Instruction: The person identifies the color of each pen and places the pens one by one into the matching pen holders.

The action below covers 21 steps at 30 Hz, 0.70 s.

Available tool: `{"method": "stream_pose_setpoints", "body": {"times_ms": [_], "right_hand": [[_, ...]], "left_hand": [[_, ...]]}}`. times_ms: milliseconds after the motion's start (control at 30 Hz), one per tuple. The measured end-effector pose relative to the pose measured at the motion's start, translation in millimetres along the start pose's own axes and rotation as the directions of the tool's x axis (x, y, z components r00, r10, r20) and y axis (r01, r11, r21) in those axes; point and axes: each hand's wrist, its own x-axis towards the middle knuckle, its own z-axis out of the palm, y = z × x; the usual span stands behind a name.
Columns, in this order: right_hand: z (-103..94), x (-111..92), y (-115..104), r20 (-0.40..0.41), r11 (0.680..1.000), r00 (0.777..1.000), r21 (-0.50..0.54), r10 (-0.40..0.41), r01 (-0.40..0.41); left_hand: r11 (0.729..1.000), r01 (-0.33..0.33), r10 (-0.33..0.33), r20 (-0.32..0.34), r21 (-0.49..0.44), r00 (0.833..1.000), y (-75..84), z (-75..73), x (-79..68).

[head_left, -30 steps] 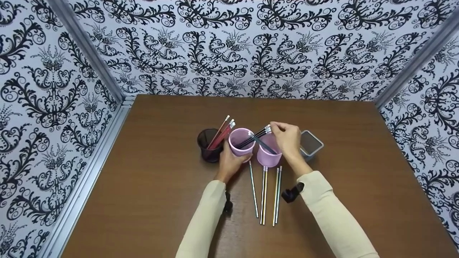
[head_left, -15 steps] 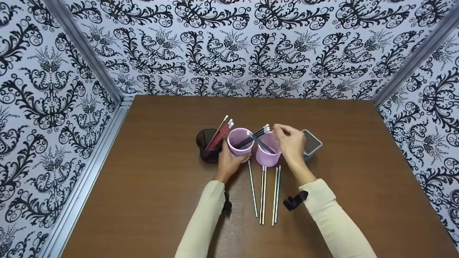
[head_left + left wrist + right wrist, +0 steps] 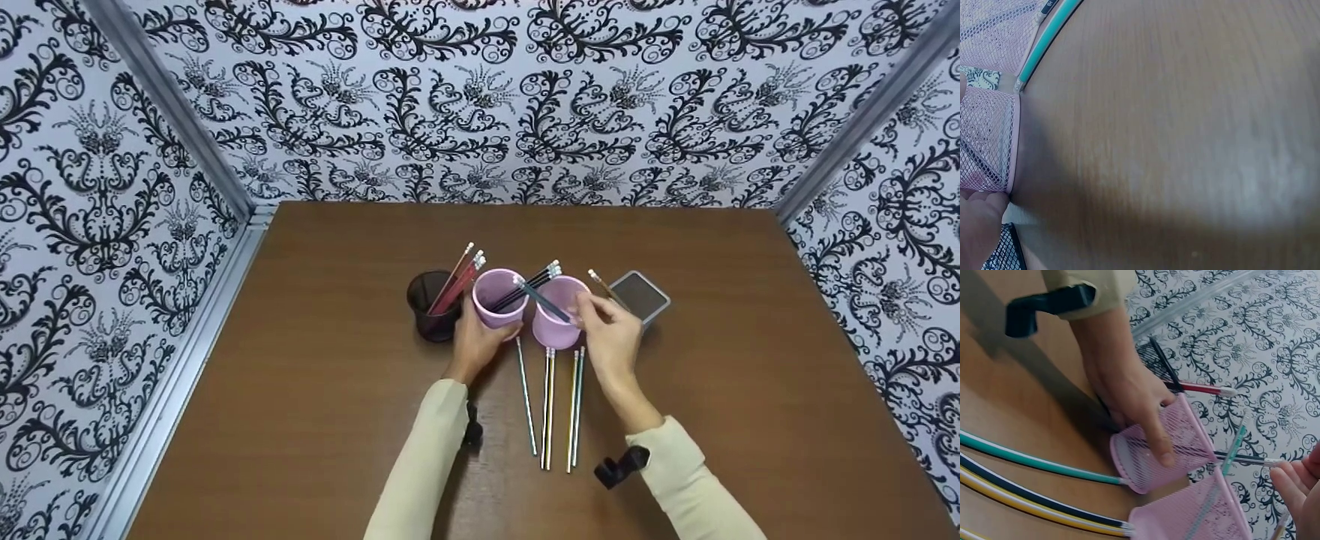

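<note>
My left hand (image 3: 474, 341) grips the left pink mesh pencil cup (image 3: 499, 319), thumb across its front. Several black pencils (image 3: 538, 277) lean out of it to the right, over the rim of the second pink mesh cup (image 3: 556, 335). Inside that second cup a dark green pencil (image 3: 544, 301) tilts left, its eraser end up. The right hand (image 3: 613, 341) is at the second cup's right rim with fingers loosely bent. In the right wrist view the right fingers (image 3: 1289, 486) show beside the black pencils' eraser ends, with nothing seen between them.
Left of my left hand stands a black mesh cup (image 3: 435, 326) with red pencils (image 3: 459, 289). A grey square container (image 3: 641, 296) is behind the right hand, with a brown pencil (image 3: 596, 277) leaning there. Several striped pencils (image 3: 548, 409) lie in front of the cups.
The right hand has drawn away from the black pencils' eraser ends and come down toward the second cup's right rim, uncovering the brown pencil. My left hand stays on its cup.
</note>
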Motion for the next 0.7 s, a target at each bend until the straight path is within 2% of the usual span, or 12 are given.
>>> {"method": "stream_pose_setpoints", "body": {"times_ms": [133, 300, 400, 500, 633, 700], "right_hand": [[-1.1, -8.5, 5.7, 0.016, 0.999, 0.999, -0.012, 0.040, -0.040], [-0.6, -15.5, 14.2, 0.059, 0.987, 0.989, -0.096, 0.134, -0.128], [0.5, -18.7, 22.2, 0.113, 0.967, 0.970, -0.160, 0.217, -0.198], [1.2, -21.8, 32.1, 0.172, 0.937, 0.939, -0.238, 0.299, -0.255], [1.4, -25.6, 44.4, 0.219, 0.894, 0.903, -0.348, 0.369, -0.281], [2.4, -27.8, 48.3, 0.222, 0.872, 0.893, -0.399, 0.393, -0.285]], "left_hand": [[1.000, 0.004, -0.004, 0.001, 0.005, 1.000, 0.1, -0.7, 0.0], [1.000, -0.004, 0.004, 0.002, -0.013, 1.000, 2.7, -2.1, 0.0], [1.000, -0.001, 0.001, 0.003, -0.010, 1.000, 3.6, -2.5, -0.1], [1.000, 0.007, -0.007, 0.005, -0.002, 1.000, 3.1, -2.3, -1.2], [1.000, 0.018, -0.018, 0.010, 0.010, 1.000, 3.4, -2.6, -2.2], [1.000, 0.018, -0.018, 0.009, 0.016, 1.000, 3.5, -3.0, -2.2]]}}
